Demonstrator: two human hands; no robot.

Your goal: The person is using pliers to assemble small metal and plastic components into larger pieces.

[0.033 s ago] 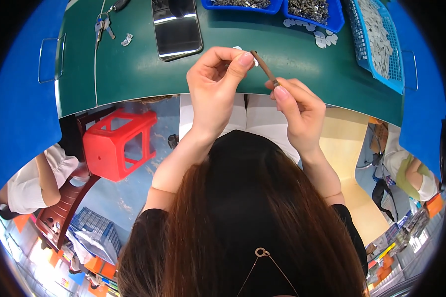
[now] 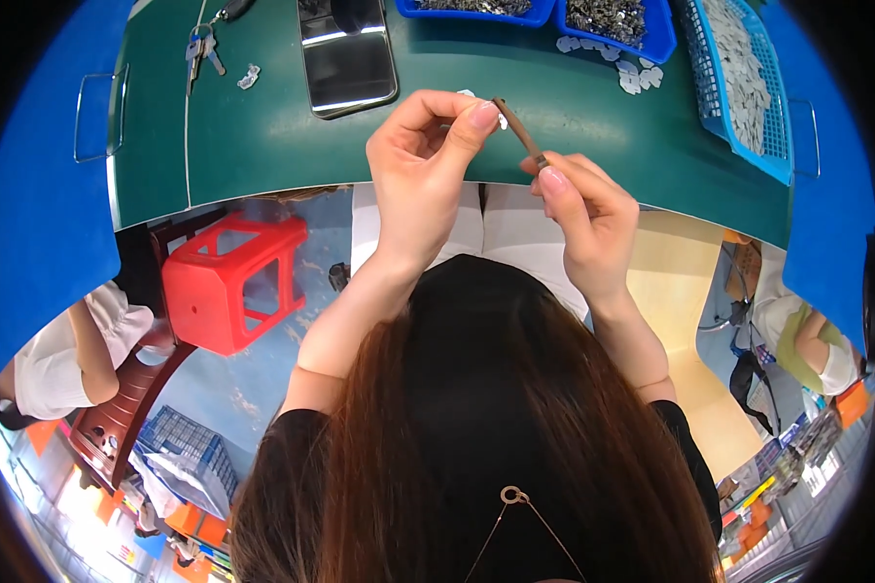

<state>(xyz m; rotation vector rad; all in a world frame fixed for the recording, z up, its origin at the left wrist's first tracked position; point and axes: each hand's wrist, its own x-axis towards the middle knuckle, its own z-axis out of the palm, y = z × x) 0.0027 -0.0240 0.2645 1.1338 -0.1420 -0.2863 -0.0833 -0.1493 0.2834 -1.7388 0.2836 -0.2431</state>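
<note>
Just above the near edge of the green table (image 2: 262, 155), both of my hands are raised close together. My left hand (image 2: 420, 160) is closed, thumb and forefinger pinched at a small white piece (image 2: 503, 122) that is mostly hidden. Between thumb and fingers, my right hand (image 2: 588, 204) grips a slim brown stick-like tool (image 2: 520, 130). The tool slants up to the left, its far end beside my left fingertips. Whether that end touches the white piece, I cannot tell. Another bit of white (image 2: 467, 93) shows behind my left forefinger.
Two blue trays (image 2: 663, 49) of small dark metal parts stand at the back, with loose pale pieces (image 2: 630, 78) in front. A light-blue basket (image 2: 778, 146) of flat pale pieces is at right. A phone (image 2: 352, 83) and keys (image 2: 204, 51) lie left. Below is a red stool (image 2: 209, 301).
</note>
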